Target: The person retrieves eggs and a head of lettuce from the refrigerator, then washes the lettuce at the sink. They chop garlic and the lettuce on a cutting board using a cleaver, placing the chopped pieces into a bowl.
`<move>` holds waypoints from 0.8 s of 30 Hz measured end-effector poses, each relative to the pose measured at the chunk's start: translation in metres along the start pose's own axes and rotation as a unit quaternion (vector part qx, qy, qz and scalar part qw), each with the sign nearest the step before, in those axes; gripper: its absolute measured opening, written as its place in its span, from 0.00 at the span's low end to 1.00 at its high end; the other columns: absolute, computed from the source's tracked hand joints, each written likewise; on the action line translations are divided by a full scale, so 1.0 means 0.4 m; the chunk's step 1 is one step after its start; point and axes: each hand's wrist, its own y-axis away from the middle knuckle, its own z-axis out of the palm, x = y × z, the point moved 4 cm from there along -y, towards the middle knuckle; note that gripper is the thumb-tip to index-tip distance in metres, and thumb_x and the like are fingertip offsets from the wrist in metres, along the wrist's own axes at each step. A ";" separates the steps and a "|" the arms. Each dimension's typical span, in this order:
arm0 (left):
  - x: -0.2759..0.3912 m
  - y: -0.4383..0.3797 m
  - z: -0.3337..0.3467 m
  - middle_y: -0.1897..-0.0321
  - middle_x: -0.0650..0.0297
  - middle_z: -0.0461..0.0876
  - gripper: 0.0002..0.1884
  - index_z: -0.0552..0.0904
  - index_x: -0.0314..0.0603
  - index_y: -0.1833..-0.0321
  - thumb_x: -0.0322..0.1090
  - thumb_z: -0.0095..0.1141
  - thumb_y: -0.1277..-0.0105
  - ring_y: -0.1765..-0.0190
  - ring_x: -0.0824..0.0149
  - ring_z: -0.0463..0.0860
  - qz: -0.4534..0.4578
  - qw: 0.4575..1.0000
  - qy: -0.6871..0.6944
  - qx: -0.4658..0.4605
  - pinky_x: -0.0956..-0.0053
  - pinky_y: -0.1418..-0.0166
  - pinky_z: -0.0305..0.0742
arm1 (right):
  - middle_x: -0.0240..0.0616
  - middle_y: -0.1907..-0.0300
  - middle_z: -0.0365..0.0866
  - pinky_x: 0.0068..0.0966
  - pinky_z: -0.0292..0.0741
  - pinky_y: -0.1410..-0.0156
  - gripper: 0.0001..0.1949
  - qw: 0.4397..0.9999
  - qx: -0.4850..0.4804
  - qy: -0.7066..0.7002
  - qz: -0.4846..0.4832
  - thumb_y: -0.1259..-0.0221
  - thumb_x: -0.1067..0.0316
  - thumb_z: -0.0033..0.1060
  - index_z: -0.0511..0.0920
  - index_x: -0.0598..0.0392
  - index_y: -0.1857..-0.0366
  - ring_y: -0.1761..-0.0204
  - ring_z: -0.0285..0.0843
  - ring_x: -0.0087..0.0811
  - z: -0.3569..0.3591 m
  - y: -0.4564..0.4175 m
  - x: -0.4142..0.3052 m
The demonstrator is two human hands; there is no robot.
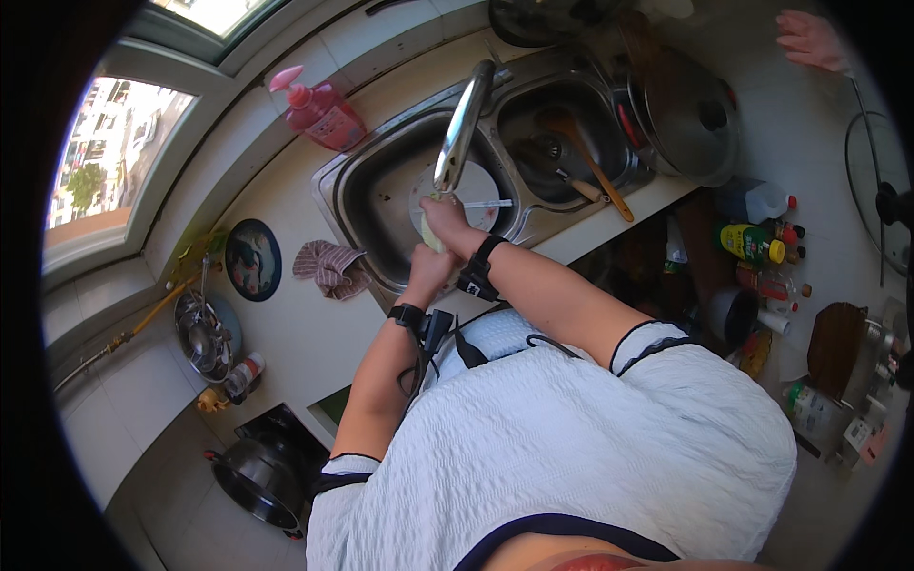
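Note:
Over the left basin of the steel double sink (371,207), my left hand (430,270) and my right hand (448,220) are both closed around a pale yellow-green cloth or sponge (430,237). The chrome faucet (464,128) ends just above my right hand. Beneath my hands, a white plate (478,187) lies in the basin, with a light-coloured utensil, perhaps chopsticks (493,204), across it. In the right basin, a wooden spatula (589,160) and a wooden-handled tool (584,188) lean on the front rim.
A striped cloth (332,269) lies left of the sink, near a round dark mat (253,260). A pink pump bottle (325,118) stands behind the sink. Lidded pots (685,121) stand at the right. Several bottles (750,243) are lower right; a black pot (260,482) is lower left.

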 end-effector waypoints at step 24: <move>0.000 -0.054 -0.185 0.42 0.44 0.86 0.27 0.78 0.28 0.33 0.39 0.65 0.29 0.43 0.55 0.88 0.234 0.950 -0.132 0.158 0.59 0.42 0.84 | 0.63 0.38 0.83 0.49 0.83 0.35 0.53 0.966 -0.130 -0.005 -0.225 0.50 0.52 0.82 0.61 0.56 0.17 0.40 0.86 0.64 0.066 0.021 -0.035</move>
